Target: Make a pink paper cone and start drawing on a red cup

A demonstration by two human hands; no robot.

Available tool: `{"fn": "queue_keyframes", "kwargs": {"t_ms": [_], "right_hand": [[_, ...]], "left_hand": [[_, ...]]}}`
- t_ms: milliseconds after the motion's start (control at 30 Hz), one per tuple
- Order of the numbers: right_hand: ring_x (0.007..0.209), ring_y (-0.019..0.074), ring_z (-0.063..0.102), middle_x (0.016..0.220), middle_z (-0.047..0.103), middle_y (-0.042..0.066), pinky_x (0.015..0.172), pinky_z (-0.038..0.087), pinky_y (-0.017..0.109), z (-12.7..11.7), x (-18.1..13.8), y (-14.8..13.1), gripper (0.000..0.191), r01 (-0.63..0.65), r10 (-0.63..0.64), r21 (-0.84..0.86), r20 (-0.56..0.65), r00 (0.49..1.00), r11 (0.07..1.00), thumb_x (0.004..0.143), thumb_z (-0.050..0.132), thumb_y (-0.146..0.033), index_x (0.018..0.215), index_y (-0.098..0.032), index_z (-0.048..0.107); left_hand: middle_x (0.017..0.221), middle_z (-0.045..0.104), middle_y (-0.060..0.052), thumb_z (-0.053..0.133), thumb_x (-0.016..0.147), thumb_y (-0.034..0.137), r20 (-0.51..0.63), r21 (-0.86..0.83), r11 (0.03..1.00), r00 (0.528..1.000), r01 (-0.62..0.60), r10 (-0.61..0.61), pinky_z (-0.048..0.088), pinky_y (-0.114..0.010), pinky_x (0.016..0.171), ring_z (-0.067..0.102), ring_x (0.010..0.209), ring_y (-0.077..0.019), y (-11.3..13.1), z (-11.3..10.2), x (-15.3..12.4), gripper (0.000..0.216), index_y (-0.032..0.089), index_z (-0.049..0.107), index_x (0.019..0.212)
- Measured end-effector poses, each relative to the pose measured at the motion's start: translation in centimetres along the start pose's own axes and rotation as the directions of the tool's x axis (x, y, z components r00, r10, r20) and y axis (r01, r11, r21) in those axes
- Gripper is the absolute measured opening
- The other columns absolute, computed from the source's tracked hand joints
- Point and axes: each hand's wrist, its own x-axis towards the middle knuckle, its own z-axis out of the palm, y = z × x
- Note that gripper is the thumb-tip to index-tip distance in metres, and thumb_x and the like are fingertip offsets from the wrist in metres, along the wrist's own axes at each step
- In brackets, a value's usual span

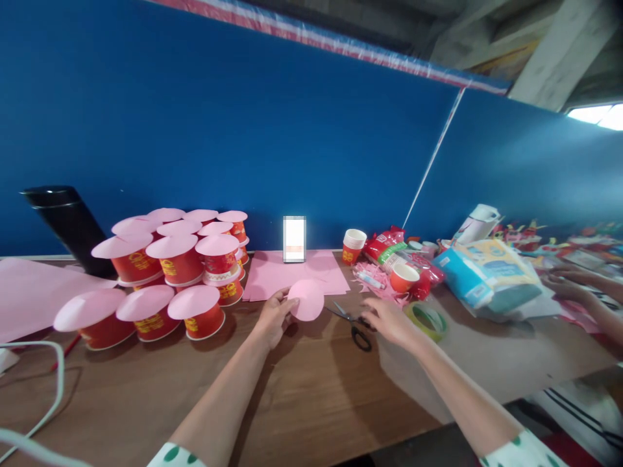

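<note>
My left hand [273, 318] pinches a pink paper disc [307, 299] just above the wooden table [302, 389]. My right hand [389, 321] hovers with fingers spread next to black-handled scissors [357, 327] lying on the table; it holds nothing. Beyond the disc lies a stack of pink paper sheets [292, 275]. A roll of green tape [428, 321] sits just right of my right hand.
Several red paper cups capped with pink discs [175, 272] are stacked at left. A black flask [71, 224], a phone [294, 239] against the blue wall, a cup stack [353, 245], snack packets [389, 250] and a tissue pack [487, 275] stand around. Another person's hands [567, 285] work at right.
</note>
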Motion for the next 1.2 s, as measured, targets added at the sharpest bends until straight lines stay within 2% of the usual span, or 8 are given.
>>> {"fn": "queue_keyframes", "kwargs": {"t_ms": [100, 333, 433, 567, 833, 933, 1033, 1200], "right_hand": [[0.097, 0.0234, 0.063, 0.104, 0.069, 0.011, 0.083, 0.043, 0.029, -0.4, 2.2, 0.5, 0.028, -0.047, 0.025, -0.158, -0.141, 0.990, 0.986, 0.088, 0.045, -0.022, 0.110, -0.015, 0.062], [0.102, 0.0270, 0.059, 0.105, 0.065, 0.018, 0.081, 0.044, 0.033, 0.2, 6.7, 1.5, 0.035, -0.240, 0.186, -0.440, -0.161, 0.969, 0.865, 0.088, 0.035, -0.007, 0.116, -0.010, 0.057], [0.101, 0.0273, 0.060, 0.104, 0.065, 0.019, 0.078, 0.045, 0.034, 0.7, 7.4, 1.7, 0.038, -0.281, 0.231, -0.439, -0.165, 0.959, 0.853, 0.088, 0.033, -0.004, 0.117, -0.009, 0.057], [0.106, 0.0284, 0.057, 0.109, 0.062, 0.021, 0.079, 0.045, 0.034, 1.0, 7.8, 1.9, 0.037, -0.321, 0.269, -0.436, -0.178, 0.947, 0.841, 0.088, 0.032, -0.004, 0.111, -0.008, 0.061], [0.112, 0.0307, 0.052, 0.117, 0.059, 0.020, 0.082, 0.044, 0.037, 0.7, 7.4, 1.7, 0.038, -0.357, 0.274, -0.401, -0.250, 0.929, 0.844, 0.089, 0.031, -0.008, 0.117, -0.012, 0.057], [0.114, 0.0295, 0.050, 0.119, 0.058, 0.019, 0.091, 0.040, 0.039, 1.0, 6.8, 0.9, 0.035, -0.264, 0.182, -0.218, -0.334, 0.925, 0.940, 0.090, 0.038, -0.014, 0.122, -0.012, 0.051], [0.103, 0.0232, 0.057, 0.112, 0.062, 0.013, 0.088, 0.043, 0.034, 2.0, 6.1, -0.8, 0.030, -0.031, 0.104, 0.265, -0.266, 0.958, 0.964, 0.090, 0.042, -0.022, 0.117, -0.014, 0.053], [0.081, 0.0185, 0.060, 0.094, 0.066, 0.005, 0.076, 0.048, 0.031, 4.0, 4.5, -5.1, 0.033, 0.140, -0.090, 0.835, -0.109, 0.990, 0.532, 0.085, 0.053, -0.043, 0.108, -0.019, 0.058]], "left_hand": [[0.094, 0.068, -0.011, 0.075, 0.059, 0.016, 0.086, 0.112, 0.993, 0.996, 0.023, -0.032, 0.051, -0.023, 0.059, 0.064, 0.071, -0.0145, -0.1, 0.1, -0.3, 0.046, 0.013, 0.059, 0.102], [0.081, 0.070, -0.008, 0.073, 0.059, 0.015, 0.208, 0.400, 0.914, 0.978, -0.069, -0.017, 0.046, -0.021, 0.050, 0.062, 0.062, -0.0153, -0.4, -0.2, -0.5, 0.049, 0.014, 0.060, 0.107], [0.068, 0.068, -0.004, 0.070, 0.063, 0.019, 0.235, 0.584, 0.778, 0.965, -0.233, 0.113, 0.044, -0.023, 0.049, 0.059, 0.054, -0.0159, -0.4, -0.5, -0.5, 0.045, 0.017, 0.063, 0.108], [0.083, 0.071, -0.007, 0.067, 0.064, 0.018, 0.312, 0.765, 0.479, 0.898, -0.431, 0.309, 0.046, -0.027, 0.068, 0.064, 0.072, -0.0215, -0.4, -0.9, -0.3, 0.032, 0.022, 0.070, 0.097], [0.084, 0.071, -0.008, 0.067, 0.067, 0.027, 0.282, 0.865, 0.326, 0.907, -0.382, 0.314, 0.042, -0.030, 0.071, 0.063, 0.077, -0.0257, -0.3, -1.1, -0.5, 0.028, 0.025, 0.071, 0.094], [0.077, 0.070, -0.010, 0.069, 0.066, 0.044, 0.212, 0.919, 0.241, 0.907, -0.311, 0.364, 0.041, -0.031, 0.068, 0.063, 0.075, -0.0279, -0.1, -0.9, -0.9, 0.030, 0.025, 0.072, 0.089], [0.073, 0.067, -0.008, 0.069, 0.066, 0.048, 0.150, 0.906, 0.311, 0.907, -0.285, 0.393, 0.040, -0.029, 0.067, 0.062, 0.075, -0.0255, 0.1, -0.4, -1.3, 0.034, 0.025, 0.071, 0.091], [0.095, 0.067, -0.011, 0.064, 0.073, 0.044, 0.169, 0.737, 0.550, 0.895, -0.393, 0.413, 0.046, -0.029, 0.070, 0.061, 0.074, -0.0191, 0.1, 0.7, -1.3, 0.041, 0.018, 0.065, 0.104]]}}
